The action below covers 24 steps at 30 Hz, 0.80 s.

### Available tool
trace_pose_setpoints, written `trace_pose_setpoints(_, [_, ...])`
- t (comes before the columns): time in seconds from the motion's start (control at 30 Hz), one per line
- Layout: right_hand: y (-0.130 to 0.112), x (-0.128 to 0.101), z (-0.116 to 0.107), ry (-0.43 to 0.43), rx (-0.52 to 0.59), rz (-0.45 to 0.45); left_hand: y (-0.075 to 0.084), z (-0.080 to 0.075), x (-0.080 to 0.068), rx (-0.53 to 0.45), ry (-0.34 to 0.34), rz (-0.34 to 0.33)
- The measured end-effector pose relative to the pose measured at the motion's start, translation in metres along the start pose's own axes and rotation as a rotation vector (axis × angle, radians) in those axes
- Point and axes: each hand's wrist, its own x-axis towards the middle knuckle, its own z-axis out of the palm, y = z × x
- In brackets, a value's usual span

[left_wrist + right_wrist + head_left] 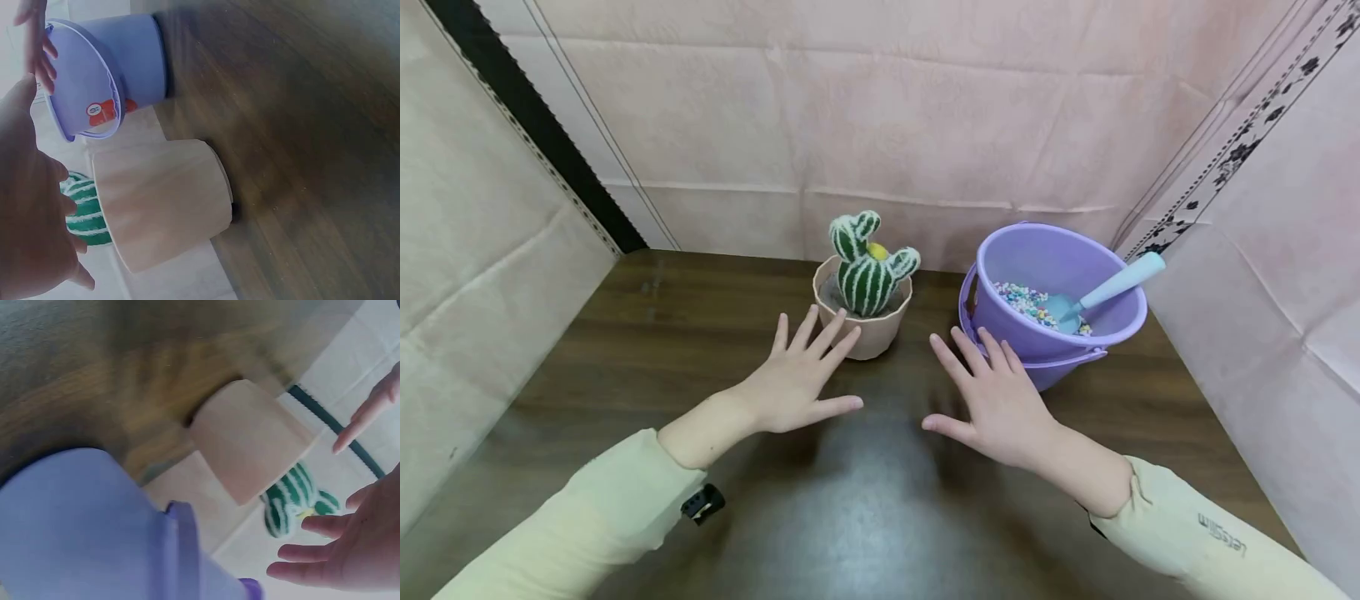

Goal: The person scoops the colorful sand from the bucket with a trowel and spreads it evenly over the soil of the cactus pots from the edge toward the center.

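Note:
A green knitted cactus [868, 283] with white ribs and a yellow bloom stands in a pinkish-beige pot [872, 337] near the back of the table. My left hand [793, 379] hovers just in front of the pot with its fingers spread, holding nothing. To the right stands a purple bucket [1037, 246], its handle hanging down. Inside the bucket are small pastel beads [1018, 298] and a light blue scoop [1120, 282], whose handle leans over the rim. My right hand [1000, 408], also with spread fingers and holding nothing, is in front of the bucket.
Dark wooden tabletop [865, 517] lies under both hands. A pale cloth backdrop [850, 125] rises behind the pot and bucket, with cloth walls on the left and right sides. The bucket stands close to the right wall.

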Motion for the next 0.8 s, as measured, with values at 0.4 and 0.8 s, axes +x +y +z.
trace_pose_setpoints(0.4, [0.014,-0.002,-0.051,0.121,0.0,0.013,0.013,-0.016,0.012,0.041,0.067,0.043])
trace_pose_setpoints(0.8, [0.091,0.014,-0.086,0.118,0.066,0.294,0.055,-0.038,0.061,-0.03,0.087,0.064])
